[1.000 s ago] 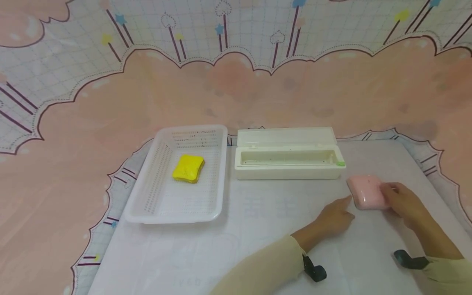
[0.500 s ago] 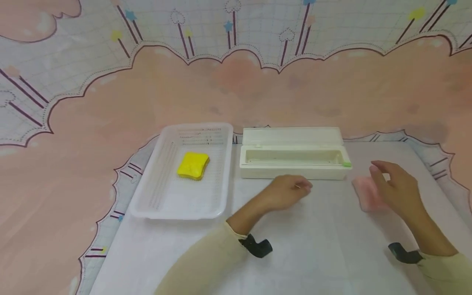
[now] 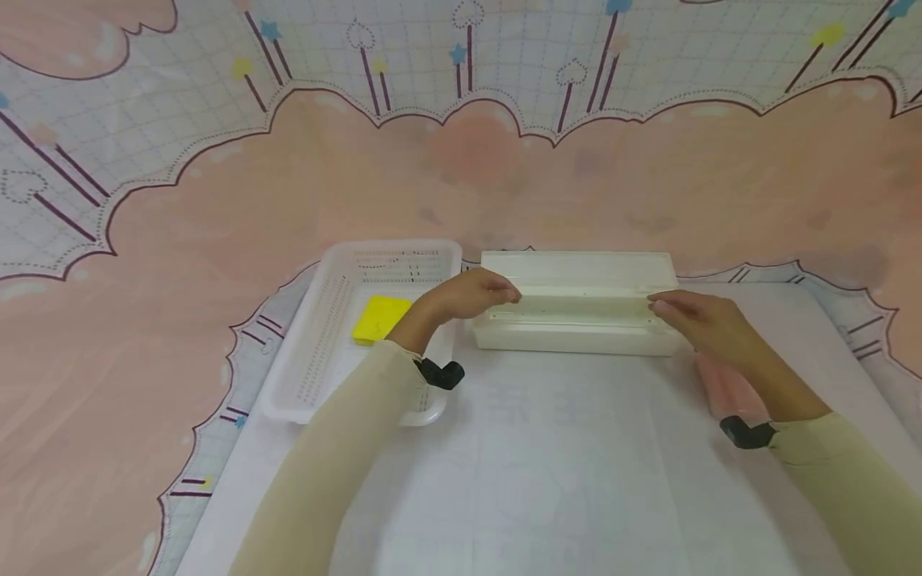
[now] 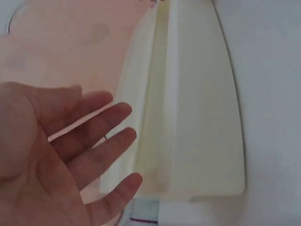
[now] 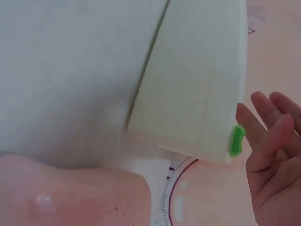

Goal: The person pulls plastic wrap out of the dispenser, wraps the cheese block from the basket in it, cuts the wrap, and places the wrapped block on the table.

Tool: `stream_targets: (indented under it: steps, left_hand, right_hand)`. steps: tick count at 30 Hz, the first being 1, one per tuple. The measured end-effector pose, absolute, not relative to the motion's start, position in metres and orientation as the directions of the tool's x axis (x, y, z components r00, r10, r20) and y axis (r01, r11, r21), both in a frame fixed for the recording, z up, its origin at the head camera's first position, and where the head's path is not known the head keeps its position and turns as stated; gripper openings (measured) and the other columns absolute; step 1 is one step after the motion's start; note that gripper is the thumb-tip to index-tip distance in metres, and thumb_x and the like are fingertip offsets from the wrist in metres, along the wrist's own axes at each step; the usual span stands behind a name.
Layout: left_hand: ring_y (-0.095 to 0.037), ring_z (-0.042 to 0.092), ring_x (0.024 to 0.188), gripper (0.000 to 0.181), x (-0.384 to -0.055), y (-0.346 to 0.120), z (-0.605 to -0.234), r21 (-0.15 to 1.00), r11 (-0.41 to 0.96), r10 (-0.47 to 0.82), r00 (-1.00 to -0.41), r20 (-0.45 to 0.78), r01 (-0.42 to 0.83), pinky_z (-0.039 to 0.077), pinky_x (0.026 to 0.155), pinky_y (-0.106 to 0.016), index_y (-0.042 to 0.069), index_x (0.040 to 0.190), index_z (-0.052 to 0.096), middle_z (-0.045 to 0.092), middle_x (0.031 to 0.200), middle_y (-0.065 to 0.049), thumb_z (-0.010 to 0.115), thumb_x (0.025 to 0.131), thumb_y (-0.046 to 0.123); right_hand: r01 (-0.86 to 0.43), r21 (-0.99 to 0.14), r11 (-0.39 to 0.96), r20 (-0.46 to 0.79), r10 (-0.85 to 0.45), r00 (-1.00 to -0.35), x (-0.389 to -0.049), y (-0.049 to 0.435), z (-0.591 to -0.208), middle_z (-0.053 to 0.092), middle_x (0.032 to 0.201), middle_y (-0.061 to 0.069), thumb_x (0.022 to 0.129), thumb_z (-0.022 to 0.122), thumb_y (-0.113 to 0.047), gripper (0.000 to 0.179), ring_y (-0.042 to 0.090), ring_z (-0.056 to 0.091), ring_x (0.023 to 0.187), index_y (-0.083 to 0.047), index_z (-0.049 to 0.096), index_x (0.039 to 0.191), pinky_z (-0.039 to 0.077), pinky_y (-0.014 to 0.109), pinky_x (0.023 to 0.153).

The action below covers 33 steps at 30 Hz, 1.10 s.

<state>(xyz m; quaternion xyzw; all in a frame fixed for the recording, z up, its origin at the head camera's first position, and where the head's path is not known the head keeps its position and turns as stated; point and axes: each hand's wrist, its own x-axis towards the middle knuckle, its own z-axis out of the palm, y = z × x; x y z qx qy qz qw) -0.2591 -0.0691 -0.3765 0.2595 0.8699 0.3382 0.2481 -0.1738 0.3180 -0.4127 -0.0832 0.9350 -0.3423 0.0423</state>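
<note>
A long cream box [image 3: 576,340] stands at the back middle with its lid [image 3: 576,268] tilted up behind it. My left hand [image 3: 475,294] is over the box's left end. In the left wrist view its fingers [image 4: 101,162] are spread, loosely bent and hold nothing. At the right end, my right hand [image 3: 709,324] has its fingertips over the box's opening. The right wrist view shows that hand's fingers relaxed beside a green tab [image 5: 236,141] on the box, again with nothing held. A glossy pink, rounded object [image 3: 727,392] lies below the right hand, partly hidden by the wrist.
A white perforated plastic basket [image 3: 288,392] stands left of the box, partly behind the left arm. Inside it lies a yellow, pillow-shaped square [image 3: 378,318]. A white cloth [image 3: 547,464] covers the table, and a patterned pink sheet [image 3: 346,184] hangs behind.
My left hand has moved left, from beside the pink object to the box's left end. The right hand has let go of the pink object and moved to the box's right end.
</note>
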Motion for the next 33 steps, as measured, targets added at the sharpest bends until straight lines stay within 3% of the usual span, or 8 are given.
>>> stream_targets:
  steps: [8,11,14,18,23,33]
  left_hand:
    - [-0.021,0.051,0.14,0.059,-0.271,-0.069,-0.391,0.749,0.631,0.641,-0.681,-0.355,0.204,0.034,0.121,-0.047,0.016,0.14,0.063,0.065,0.139,0.003,0.037,0.107,0.057]
    - [-0.021,0.052,0.14,0.066,-0.273,-0.063,-0.396,0.717,0.654,0.659,-0.646,-0.385,0.24,0.034,0.121,-0.046,0.015,0.142,0.061,0.065,0.14,0.002,0.031,0.106,0.061]
    - [-0.023,0.051,0.141,0.066,-0.274,-0.058,-0.401,0.646,0.693,0.673,-0.609,-0.42,0.321,0.035,0.12,-0.045,0.015,0.146,0.058,0.062,0.145,-0.001,0.028,0.108,0.059]
    - [-0.024,0.05,0.14,0.052,-0.276,-0.058,-0.403,0.534,0.717,0.684,-0.601,-0.413,0.448,0.037,0.12,-0.043,0.017,0.144,0.06,0.059,0.147,-0.003,0.04,0.108,0.048]
    - [-0.017,0.061,0.118,0.033,-0.28,-0.065,-0.407,0.484,0.702,0.704,-0.609,-0.365,0.522,0.048,0.108,-0.036,0.019,0.134,0.068,0.068,0.132,0.0,0.056,0.105,0.028]
    - [-0.015,0.063,0.096,0.021,-0.282,-0.064,-0.41,0.571,0.696,0.676,-0.667,-0.313,0.437,0.054,0.091,-0.031,0.019,0.118,0.077,0.076,0.108,0.002,0.065,0.101,0.021]
  right_hand:
    - [-0.072,-0.627,0.776,-0.178,-0.232,-0.956,-0.201,0.324,-0.417,0.066,0.134,0.021,0.105,0.045,-0.056,0.062,0.044,0.053,0.133,-0.007,0.061,0.14,0.035,0.067,0.112]
    - [-0.045,-0.636,0.77,-0.236,-0.249,-0.939,-0.205,0.327,-0.417,0.064,0.137,0.02,0.105,0.043,-0.057,0.063,0.043,0.051,0.134,-0.009,0.06,0.142,0.042,0.065,0.107]
    - [-0.036,-0.642,0.766,-0.291,-0.287,-0.913,-0.207,0.328,-0.417,0.061,0.143,0.019,0.105,0.042,-0.058,0.061,0.042,0.051,0.134,-0.014,0.061,0.143,0.054,0.055,0.093]
    - [-0.047,-0.613,0.789,-0.332,-0.311,-0.891,-0.21,0.326,-0.42,0.056,0.148,0.017,0.102,0.048,-0.061,0.06,0.038,0.053,0.131,-0.019,0.062,0.142,0.057,0.04,0.078]
    - [-0.105,-0.563,0.82,-0.303,-0.323,-0.897,-0.216,0.322,-0.426,0.06,0.144,0.016,0.098,0.057,-0.061,0.057,0.033,0.059,0.121,-0.02,0.067,0.137,0.057,0.034,0.07]
    - [-0.093,-0.607,0.789,-0.272,-0.316,-0.909,-0.219,0.323,-0.43,0.071,0.128,0.011,0.091,0.073,-0.051,0.042,0.023,0.062,0.104,-0.021,0.077,0.119,0.054,0.034,0.067]
